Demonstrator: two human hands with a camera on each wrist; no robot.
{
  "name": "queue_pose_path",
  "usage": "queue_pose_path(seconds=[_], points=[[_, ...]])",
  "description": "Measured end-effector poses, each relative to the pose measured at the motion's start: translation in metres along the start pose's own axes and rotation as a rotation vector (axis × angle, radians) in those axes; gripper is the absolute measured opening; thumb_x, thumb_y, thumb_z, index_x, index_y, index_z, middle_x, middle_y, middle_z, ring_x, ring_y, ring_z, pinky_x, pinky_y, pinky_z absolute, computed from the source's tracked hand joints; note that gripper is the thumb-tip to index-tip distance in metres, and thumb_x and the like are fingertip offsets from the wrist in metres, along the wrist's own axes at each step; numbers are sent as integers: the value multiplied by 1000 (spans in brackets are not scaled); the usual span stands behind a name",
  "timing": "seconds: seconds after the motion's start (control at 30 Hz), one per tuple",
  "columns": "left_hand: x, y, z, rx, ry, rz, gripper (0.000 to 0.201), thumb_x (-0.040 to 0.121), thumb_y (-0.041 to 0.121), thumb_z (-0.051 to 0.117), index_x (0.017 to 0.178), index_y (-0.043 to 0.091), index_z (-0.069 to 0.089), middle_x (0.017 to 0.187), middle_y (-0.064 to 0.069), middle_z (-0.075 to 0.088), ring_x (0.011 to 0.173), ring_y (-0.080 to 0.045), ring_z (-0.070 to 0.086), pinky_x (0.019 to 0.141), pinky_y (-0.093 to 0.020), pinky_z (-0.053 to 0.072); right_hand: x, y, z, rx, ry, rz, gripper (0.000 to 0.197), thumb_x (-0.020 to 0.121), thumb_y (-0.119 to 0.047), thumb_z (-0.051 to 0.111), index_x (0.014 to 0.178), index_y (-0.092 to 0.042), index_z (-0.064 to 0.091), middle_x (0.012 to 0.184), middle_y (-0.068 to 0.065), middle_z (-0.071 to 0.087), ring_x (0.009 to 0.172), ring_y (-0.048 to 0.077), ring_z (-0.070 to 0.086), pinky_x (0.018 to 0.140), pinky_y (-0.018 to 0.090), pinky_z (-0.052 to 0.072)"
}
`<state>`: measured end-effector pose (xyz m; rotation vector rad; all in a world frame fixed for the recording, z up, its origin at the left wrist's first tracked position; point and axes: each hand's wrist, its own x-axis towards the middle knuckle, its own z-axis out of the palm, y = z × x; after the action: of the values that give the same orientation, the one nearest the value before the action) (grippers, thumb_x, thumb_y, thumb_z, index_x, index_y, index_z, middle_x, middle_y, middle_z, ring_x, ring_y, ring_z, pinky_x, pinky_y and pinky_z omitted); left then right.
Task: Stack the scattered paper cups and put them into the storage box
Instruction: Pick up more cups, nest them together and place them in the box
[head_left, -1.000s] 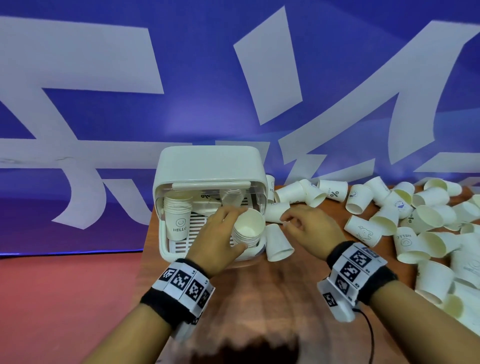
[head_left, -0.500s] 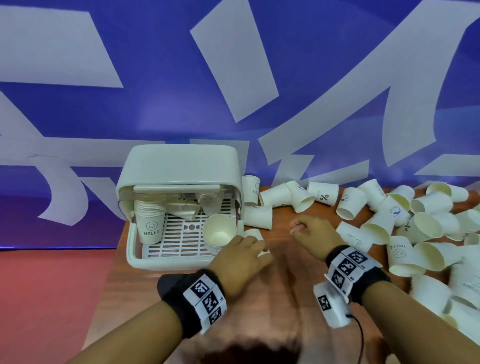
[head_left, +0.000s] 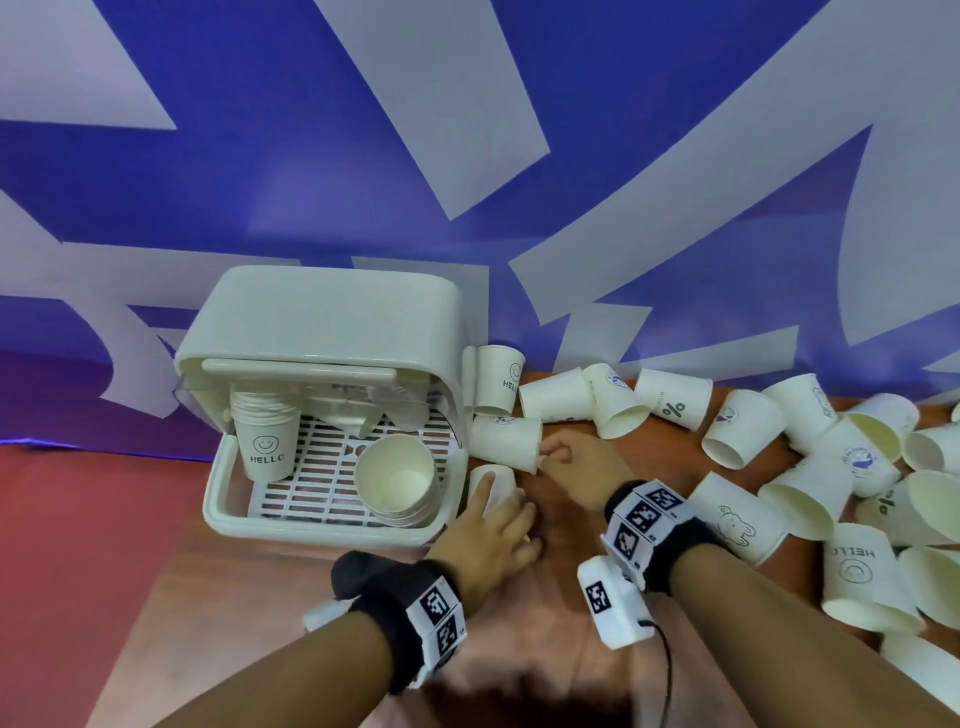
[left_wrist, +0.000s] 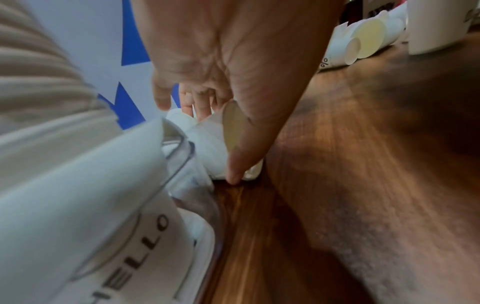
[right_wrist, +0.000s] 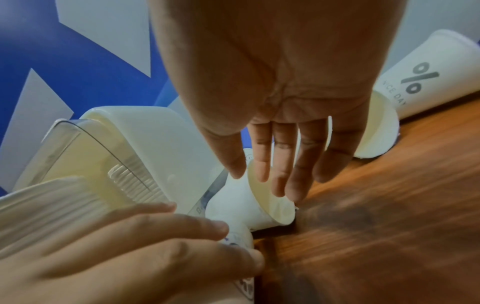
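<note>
The white storage box (head_left: 332, 525) stands open at the table's left. Inside it a stack topped by a HELLO cup (head_left: 265, 447) stands upright, and a second, tilted stack (head_left: 397, 478) leans at the right. Beside the box's right wall my left hand (head_left: 493, 499) lies over a small tipped cup (head_left: 488, 475), thumb and fingers either side of it (left_wrist: 213, 142). My right hand (head_left: 550, 457) pinches the rim of another cup lying on its side (head_left: 506, 441), thumb outside and fingers inside the mouth (right_wrist: 249, 174). Both hands are close together.
Several loose paper cups (head_left: 743, 434) lie scattered across the wooden table (head_left: 519, 649) to the right, one marked with a percent sign (head_left: 672, 400). A blue and white backdrop (head_left: 467, 182) rises right behind the table. The table's left edge runs just beside the box.
My left hand set the cup stack down inside the box, let go, and moved right onto the tipped cup. My right hand shifted left to the lying cup's rim.
</note>
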<state>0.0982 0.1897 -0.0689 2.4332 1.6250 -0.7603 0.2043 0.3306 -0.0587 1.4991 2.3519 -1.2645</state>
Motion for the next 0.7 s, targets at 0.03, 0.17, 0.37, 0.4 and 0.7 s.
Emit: queue_pose_path(seconds=[0.03,0.17,0.37,0.4,0.7], points=[[2,0,2,9,-10,-4,55,96,13,41,146,17,18,154,-20,5,142,-39,1,94,-64,-21,3,-1,1,-25,-18,-10,16,88,-29,56,100,-20,62,91,-4,63,96,16,59,89,29,44],[7,-2,1,20,-27,4,59,94,14,46,146,18,19,153,-20,7,141,-39,5,95,-65,-19,12,-6,5,-71,-34,-50,26,89,-28,56,68,-15,51,63,-3,51,71,18,51,71,29,39],[3,-6,-3,53,19,-7,51,72,34,72,120,32,55,128,-6,53,122,-29,49,102,-62,30,15,-3,4,-86,10,-99,35,89,-23,58,58,-21,41,57,-7,42,63,14,43,63,26,34],[1,-5,-4,31,57,-9,47,64,38,76,109,36,62,116,-1,62,111,-24,58,97,-57,42,12,-2,2,-91,16,-103,34,89,-23,58,59,-19,41,58,-6,43,63,14,42,61,26,33],[-21,14,-14,-279,319,-16,71,54,41,74,118,25,47,118,-1,57,97,-21,59,78,-35,51,-48,16,-26,-109,166,-87,21,86,-23,59,69,-26,47,73,-10,56,76,13,55,71,28,42]])
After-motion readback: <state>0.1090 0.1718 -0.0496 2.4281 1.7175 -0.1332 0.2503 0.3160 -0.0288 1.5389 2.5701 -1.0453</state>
